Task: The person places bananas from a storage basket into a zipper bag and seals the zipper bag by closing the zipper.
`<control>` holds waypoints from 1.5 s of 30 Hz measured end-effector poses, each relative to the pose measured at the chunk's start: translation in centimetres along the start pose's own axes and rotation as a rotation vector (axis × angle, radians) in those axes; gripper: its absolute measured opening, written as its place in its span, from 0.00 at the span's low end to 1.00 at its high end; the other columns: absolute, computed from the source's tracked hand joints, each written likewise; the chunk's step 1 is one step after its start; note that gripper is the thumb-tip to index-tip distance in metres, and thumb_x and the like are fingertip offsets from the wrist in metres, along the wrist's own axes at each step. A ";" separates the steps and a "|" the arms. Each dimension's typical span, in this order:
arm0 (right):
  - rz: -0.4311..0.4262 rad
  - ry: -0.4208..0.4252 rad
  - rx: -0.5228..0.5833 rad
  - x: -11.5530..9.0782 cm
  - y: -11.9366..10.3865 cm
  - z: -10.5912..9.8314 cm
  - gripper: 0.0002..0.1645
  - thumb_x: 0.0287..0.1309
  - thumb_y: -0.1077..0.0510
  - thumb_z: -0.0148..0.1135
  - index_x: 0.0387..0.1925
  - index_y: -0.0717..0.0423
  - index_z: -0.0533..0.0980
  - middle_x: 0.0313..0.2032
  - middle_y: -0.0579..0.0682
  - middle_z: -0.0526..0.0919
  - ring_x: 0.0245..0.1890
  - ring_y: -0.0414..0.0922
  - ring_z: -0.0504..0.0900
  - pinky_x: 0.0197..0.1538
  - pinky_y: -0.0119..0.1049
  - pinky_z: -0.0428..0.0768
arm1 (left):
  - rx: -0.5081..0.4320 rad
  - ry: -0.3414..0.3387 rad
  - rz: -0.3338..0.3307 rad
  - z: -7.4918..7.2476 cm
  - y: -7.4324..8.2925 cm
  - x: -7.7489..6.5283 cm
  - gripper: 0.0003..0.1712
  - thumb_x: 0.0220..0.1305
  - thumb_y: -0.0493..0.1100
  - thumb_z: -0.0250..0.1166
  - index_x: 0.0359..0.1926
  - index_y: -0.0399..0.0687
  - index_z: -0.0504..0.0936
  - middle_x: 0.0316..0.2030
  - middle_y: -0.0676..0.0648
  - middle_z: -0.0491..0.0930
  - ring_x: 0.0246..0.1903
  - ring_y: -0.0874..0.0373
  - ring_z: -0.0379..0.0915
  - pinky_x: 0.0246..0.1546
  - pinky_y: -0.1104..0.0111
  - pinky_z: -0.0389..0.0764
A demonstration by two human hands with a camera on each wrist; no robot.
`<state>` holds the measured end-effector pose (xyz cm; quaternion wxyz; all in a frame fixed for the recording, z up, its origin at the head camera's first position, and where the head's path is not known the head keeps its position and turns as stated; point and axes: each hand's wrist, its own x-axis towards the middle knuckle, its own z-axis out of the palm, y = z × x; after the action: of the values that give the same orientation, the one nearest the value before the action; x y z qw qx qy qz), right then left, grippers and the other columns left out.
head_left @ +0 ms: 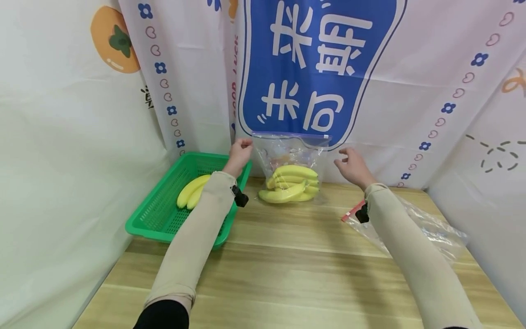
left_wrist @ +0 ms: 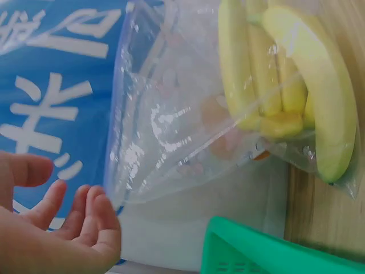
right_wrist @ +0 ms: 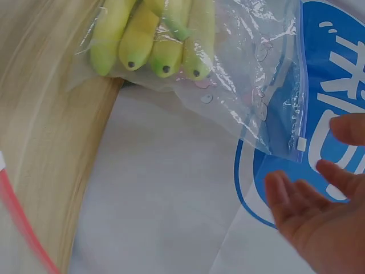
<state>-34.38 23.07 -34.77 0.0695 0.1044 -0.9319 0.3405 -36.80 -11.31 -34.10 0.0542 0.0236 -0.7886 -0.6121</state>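
Note:
A clear zip bag (head_left: 287, 151) with a bunch of yellow bananas (head_left: 293, 183) inside stands upright at the back of the table, near the printed cloth. Its purple zip strip (left_wrist: 116, 103) runs along the top, and a white slider (right_wrist: 301, 144) sits at the strip's right end. My left hand (head_left: 239, 155) is beside the bag's upper left corner, fingers loosely bent and holding nothing. To the right of the bag, my right hand (head_left: 352, 167) is apart from it, with thumb and fingers spread and nothing between them.
On the left a green plastic basket (head_left: 144, 214) holds more bananas (head_left: 193, 192), partly hidden by my left sleeve. Another clear bag (head_left: 439, 228) with a red zip strip (head_left: 351, 211) lies flat on the right, under my right forearm. Cloth (head_left: 197, 91) hangs behind the wooden table (head_left: 283, 274).

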 end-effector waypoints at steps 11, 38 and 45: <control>0.214 -0.248 -0.182 -3.2 4.8 0.9 0.18 0.61 0.54 0.50 0.28 0.67 0.72 0.29 0.59 0.76 0.27 0.49 0.75 0.32 0.40 0.79 | 0.223 -0.318 0.070 1.0 -0.5 -5.9 0.16 0.71 0.42 0.53 0.55 0.37 0.73 0.49 0.39 0.74 0.48 0.48 0.71 0.46 0.61 0.75; 0.563 -0.347 -0.090 -6.0 11.8 7.0 0.20 0.49 0.47 0.61 0.16 0.57 0.69 0.12 0.49 0.67 0.12 0.42 0.69 0.16 0.32 0.76 | 0.284 -0.553 0.002 4.8 -7.1 -12.9 0.11 0.69 0.41 0.54 0.42 0.36 0.77 0.36 0.45 0.77 0.37 0.54 0.76 0.39 0.63 0.76; 0.453 -0.378 -0.180 -6.3 10.5 7.4 0.14 0.45 0.57 0.50 0.09 0.53 0.67 0.08 0.46 0.65 0.08 0.40 0.66 0.12 0.29 0.70 | 0.284 -0.562 -0.014 4.7 -6.7 -13.2 0.12 0.69 0.43 0.54 0.42 0.37 0.77 0.37 0.45 0.77 0.37 0.55 0.76 0.41 0.62 0.76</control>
<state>-31.25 27.08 -48.15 -0.1738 -0.0512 -0.9542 0.2379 -24.47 -7.08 -42.48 -0.1738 -0.1335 -0.8500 -0.4790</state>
